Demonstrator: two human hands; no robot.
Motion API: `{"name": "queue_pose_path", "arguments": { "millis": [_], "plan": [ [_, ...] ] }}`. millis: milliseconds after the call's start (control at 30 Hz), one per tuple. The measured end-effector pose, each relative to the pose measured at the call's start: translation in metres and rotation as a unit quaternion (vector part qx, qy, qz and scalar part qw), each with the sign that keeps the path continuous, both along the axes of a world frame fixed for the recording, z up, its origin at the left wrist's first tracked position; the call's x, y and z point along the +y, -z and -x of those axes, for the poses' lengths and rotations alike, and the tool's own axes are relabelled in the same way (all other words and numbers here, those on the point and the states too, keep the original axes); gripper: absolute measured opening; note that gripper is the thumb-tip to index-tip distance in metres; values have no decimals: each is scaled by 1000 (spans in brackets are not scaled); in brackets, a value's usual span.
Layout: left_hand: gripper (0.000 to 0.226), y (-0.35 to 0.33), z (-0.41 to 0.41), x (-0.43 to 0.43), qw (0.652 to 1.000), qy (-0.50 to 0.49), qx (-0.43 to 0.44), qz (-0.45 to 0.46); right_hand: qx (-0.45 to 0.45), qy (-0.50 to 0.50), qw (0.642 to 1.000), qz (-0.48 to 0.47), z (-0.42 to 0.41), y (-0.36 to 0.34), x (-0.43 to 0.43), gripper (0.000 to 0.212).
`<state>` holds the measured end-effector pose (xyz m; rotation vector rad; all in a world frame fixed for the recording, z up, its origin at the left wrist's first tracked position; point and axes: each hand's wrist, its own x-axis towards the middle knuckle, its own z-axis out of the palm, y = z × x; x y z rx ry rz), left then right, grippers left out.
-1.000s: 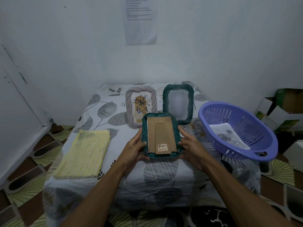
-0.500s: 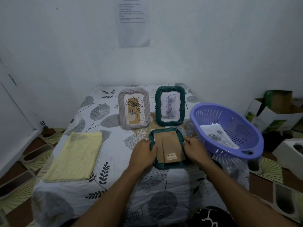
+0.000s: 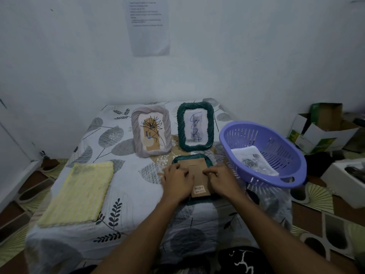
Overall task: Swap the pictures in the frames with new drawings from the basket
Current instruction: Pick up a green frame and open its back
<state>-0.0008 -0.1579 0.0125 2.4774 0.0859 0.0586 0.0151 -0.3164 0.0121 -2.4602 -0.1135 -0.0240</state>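
Note:
A dark green frame (image 3: pixel 191 158) lies face down on the table, its brown cardboard back (image 3: pixel 195 165) up. My left hand (image 3: pixel 177 179) and my right hand (image 3: pixel 222 180) rest on that back, fingers curled at its middle. Behind it two frames stand upright: a grey one (image 3: pixel 151 131) with a flower drawing and a dark green one (image 3: pixel 195 126) with a blue scribble drawing. A purple basket (image 3: pixel 262 153) to the right holds paper drawings (image 3: pixel 254 161).
A yellow cloth (image 3: pixel 79 192) lies at the table's left. The table (image 3: pixel 126 194) has a leaf-patterned cover. Cardboard boxes (image 3: pixel 324 129) sit on the floor at the right. A printed sheet (image 3: pixel 149 24) hangs on the wall.
The face-down green frame went from held up in both hands to lying flat on the table. Both hands moved from its side edges onto its cardboard back.

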Motion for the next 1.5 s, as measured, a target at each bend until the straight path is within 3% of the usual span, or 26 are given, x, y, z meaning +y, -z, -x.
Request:
{"name": "queue_pose_path", "arguments": {
  "millis": [100,267,500,667,867,1033,1500],
  "plan": [
    [35,-2,-2,1,997,-7,24,67,3,-3,1000,-4,0,1,0,30],
    [64,12,-9,4,994,-24,22,107,11,1,1000,-24,-2,3,-1,28],
    [42,-5,-1,4,985,6,-3,172,13,15,998,-67,-7,3,-2,27],
    [33,-13,2,12,968,-51,-49,243,14,7,997,-77,-5,2,0,26],
    [43,-15,0,22,922,-75,-28,379,-3,14,998,-59,-5,5,2,33],
    [35,-22,7,41,863,-90,-22,496,-14,15,999,-33,-7,10,2,35],
    [34,-7,1,43,812,-126,24,569,-32,14,999,-8,1,12,4,27]
  ]
}}
